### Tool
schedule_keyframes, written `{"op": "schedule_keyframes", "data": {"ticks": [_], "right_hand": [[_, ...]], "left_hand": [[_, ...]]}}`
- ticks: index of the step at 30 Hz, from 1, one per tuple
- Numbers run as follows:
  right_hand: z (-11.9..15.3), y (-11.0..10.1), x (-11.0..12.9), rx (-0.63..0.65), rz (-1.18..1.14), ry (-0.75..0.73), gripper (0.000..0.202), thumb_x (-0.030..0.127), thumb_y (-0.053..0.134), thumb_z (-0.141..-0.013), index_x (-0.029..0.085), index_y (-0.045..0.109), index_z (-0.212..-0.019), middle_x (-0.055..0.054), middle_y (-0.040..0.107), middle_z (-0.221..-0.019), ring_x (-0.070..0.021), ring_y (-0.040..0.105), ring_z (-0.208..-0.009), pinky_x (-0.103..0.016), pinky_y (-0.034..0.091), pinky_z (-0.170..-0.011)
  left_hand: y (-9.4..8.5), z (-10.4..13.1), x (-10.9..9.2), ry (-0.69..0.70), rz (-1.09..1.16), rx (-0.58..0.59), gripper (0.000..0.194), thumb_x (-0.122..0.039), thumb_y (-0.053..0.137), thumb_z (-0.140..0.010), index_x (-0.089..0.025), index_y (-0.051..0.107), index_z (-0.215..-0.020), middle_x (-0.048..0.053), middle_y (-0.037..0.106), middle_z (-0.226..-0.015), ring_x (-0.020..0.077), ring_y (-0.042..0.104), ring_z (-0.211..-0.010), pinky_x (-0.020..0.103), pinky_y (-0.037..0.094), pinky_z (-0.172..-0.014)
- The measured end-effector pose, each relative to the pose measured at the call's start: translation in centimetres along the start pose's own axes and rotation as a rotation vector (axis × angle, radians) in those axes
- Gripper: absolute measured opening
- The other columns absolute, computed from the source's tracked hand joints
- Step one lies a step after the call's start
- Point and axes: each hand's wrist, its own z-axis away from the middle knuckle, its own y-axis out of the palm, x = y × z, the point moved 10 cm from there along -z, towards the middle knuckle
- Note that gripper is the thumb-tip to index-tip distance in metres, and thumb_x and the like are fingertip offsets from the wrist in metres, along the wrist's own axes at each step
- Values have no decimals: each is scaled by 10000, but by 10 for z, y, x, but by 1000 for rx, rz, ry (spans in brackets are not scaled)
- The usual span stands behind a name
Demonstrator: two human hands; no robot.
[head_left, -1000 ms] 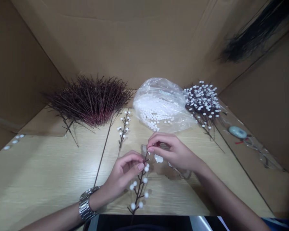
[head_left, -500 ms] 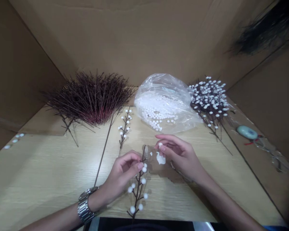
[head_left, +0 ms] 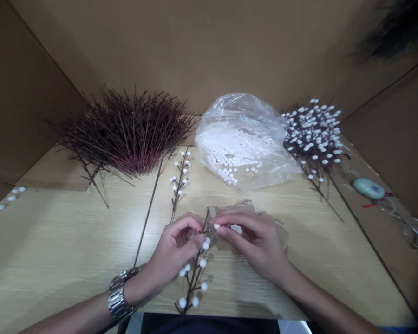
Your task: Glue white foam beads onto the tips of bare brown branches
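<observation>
My left hand [head_left: 181,246] is closed, pinching a brown artificial twig [head_left: 194,273] near its upper end. Several white berries sit on the twig's side branches below my fingers. My right hand [head_left: 256,236] is closed too, with a single white berry [head_left: 216,226] between thumb and forefinger, right beside the twig's upper part. Whether that berry touches a branch tip I cannot tell. Under my right hand lies a piece of cardboard [head_left: 226,245] with a white patch [head_left: 236,228] on it, partly hidden by the fingers.
Behind stand a bundle of bare twigs [head_left: 135,134], a clear bag of white berries [head_left: 244,134] and a pile of berried twigs [head_left: 313,134]. One berried twig [head_left: 179,181] lies ahead. Loose berries [head_left: 11,198] are far left; a pale green oval object [head_left: 368,188] is right.
My right hand has moved left with the white berry, from above the white patch to the twig's upper part. My left hand keeps its pinch. The view has shifted slightly.
</observation>
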Motion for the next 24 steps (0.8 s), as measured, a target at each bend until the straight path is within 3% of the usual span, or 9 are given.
{"op": "schedule_keyframes", "data": {"ticks": [11, 24], "right_hand": [[4, 10, 12, 43, 109, -146, 370, 57, 684, -908, 290, 753, -1188, -38, 750, -1011, -157, 715, -942, -275, 572, -821], [8, 14, 4, 30, 46, -100, 412, 52, 683, -905, 324, 745, -1208, -15, 767, -1008, -151, 727, -940, -256, 601, -798]], "left_hand": [[1, 0, 1, 10, 0, -2, 147, -139, 664, -889, -189, 577, -781, -18, 552, -806, 150, 508, -762, 263, 402, -696], [-1, 0, -1, 34, -44, -22, 128, -71, 657, -834, -180, 615, -783, -8, 578, -826, 152, 533, -778, 275, 410, -705]]}}
